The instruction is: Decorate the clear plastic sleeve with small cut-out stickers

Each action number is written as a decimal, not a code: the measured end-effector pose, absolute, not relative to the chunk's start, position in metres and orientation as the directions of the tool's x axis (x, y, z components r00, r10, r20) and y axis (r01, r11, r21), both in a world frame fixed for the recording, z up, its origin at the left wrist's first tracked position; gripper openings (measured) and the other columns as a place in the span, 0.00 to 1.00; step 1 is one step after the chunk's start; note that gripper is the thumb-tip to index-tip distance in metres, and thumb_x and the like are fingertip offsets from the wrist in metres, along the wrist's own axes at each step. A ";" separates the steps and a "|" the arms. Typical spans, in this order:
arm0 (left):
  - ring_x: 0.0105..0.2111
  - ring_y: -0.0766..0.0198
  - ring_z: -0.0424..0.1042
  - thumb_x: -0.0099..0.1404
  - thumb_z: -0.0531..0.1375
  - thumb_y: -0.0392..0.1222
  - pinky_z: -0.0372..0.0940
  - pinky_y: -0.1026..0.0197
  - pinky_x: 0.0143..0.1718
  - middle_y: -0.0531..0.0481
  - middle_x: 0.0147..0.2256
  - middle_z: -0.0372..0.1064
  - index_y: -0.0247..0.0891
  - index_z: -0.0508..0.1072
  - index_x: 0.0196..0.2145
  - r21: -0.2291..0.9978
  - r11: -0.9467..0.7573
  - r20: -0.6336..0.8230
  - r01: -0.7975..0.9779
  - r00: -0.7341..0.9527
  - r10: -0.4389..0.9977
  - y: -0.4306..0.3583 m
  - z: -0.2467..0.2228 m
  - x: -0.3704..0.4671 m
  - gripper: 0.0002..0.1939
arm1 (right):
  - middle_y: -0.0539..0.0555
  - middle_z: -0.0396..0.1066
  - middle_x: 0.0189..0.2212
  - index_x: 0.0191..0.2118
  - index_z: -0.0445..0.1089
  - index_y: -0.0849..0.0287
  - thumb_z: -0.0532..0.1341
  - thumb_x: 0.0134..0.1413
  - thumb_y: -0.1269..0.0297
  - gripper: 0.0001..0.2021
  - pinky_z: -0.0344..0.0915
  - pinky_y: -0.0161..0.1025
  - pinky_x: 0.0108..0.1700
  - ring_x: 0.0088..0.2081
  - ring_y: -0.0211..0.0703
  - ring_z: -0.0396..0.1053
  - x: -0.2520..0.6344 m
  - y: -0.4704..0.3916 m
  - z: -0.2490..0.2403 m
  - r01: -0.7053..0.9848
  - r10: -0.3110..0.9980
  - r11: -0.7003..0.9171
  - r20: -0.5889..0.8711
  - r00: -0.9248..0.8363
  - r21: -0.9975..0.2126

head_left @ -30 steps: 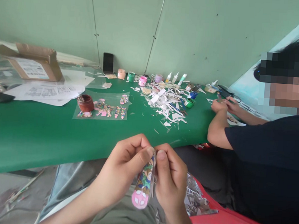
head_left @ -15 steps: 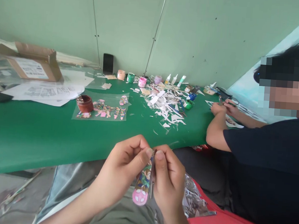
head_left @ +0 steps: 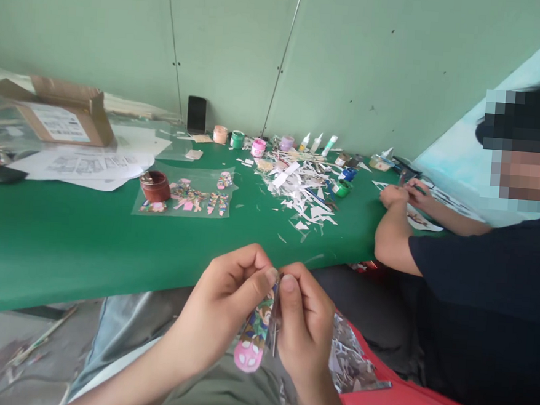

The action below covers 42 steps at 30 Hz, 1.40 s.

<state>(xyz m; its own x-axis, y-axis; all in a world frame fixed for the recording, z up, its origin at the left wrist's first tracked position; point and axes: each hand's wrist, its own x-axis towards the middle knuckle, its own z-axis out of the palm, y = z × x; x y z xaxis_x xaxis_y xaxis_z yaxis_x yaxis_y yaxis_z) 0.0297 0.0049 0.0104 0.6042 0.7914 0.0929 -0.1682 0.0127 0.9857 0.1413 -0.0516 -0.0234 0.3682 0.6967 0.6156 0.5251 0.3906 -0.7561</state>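
My left hand (head_left: 233, 295) pinches the top of a painted strip (head_left: 255, 331), which hangs down with a rounded pink end and a multicoloured pattern. Close beside it, my right hand (head_left: 306, 316) is closed around a thin metal tool (head_left: 275, 335) that points down along the strip's right edge. The fingertips of both hands nearly meet, and what lies between them is partly hidden. Beyond my hands, a clear plastic sheet (head_left: 161, 171) on the green table (head_left: 110, 241) bears an open brown jar (head_left: 155, 187) and several small painted pieces (head_left: 189, 197).
White paper scraps (head_left: 305, 189) lie mid-table, with paint jars (head_left: 258, 147) and glue bottles (head_left: 315, 144) behind. A cardboard box (head_left: 67, 120) and printed sheets (head_left: 85, 165) are at the left. At the right, another person's hands (head_left: 397, 196) work over paper. A red-edged bag (head_left: 372, 395) holds scraps below.
The strip's pink lower end has swung slightly left, away from the metal tool. Both hands keep nearly the same grip. The view has shifted a little.
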 end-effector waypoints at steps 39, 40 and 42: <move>0.19 0.73 0.46 0.61 0.62 0.45 0.47 0.67 0.18 0.61 0.18 0.51 0.39 0.61 0.22 0.960 0.144 0.001 -0.239 0.518 0.856 0.003 0.010 0.035 0.15 | 0.43 0.55 0.18 0.26 0.56 0.55 0.51 0.70 0.63 0.17 0.49 0.32 0.22 0.19 0.33 0.53 0.144 -0.055 -0.032 0.515 0.775 0.418 0.589 0.227 -0.749; 0.19 0.73 0.46 0.61 0.61 0.45 0.47 0.68 0.19 0.61 0.18 0.51 0.39 0.61 0.22 0.961 0.133 0.011 -0.243 0.512 0.859 0.004 0.010 0.036 0.15 | 0.43 0.55 0.18 0.26 0.55 0.55 0.51 0.70 0.63 0.17 0.49 0.32 0.22 0.19 0.33 0.53 0.144 -0.055 -0.032 0.516 0.779 0.416 0.586 0.223 -0.749; 0.20 0.72 0.47 0.61 0.61 0.45 0.48 0.68 0.19 0.61 0.19 0.52 0.39 0.61 0.22 0.962 0.117 0.024 -0.247 0.504 0.864 0.004 0.010 0.036 0.15 | 0.43 0.54 0.18 0.26 0.55 0.55 0.50 0.70 0.62 0.18 0.49 0.33 0.22 0.19 0.33 0.53 0.144 -0.055 -0.032 0.507 0.788 0.416 0.578 0.214 -0.755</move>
<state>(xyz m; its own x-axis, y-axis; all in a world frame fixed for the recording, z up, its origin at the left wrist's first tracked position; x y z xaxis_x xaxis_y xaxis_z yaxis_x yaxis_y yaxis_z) 0.0359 0.0038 0.0096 0.5037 0.8636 0.0243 -0.2472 0.1171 0.9619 0.1443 -0.0552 -0.0315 0.2144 0.7877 0.5776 0.5065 0.4160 -0.7552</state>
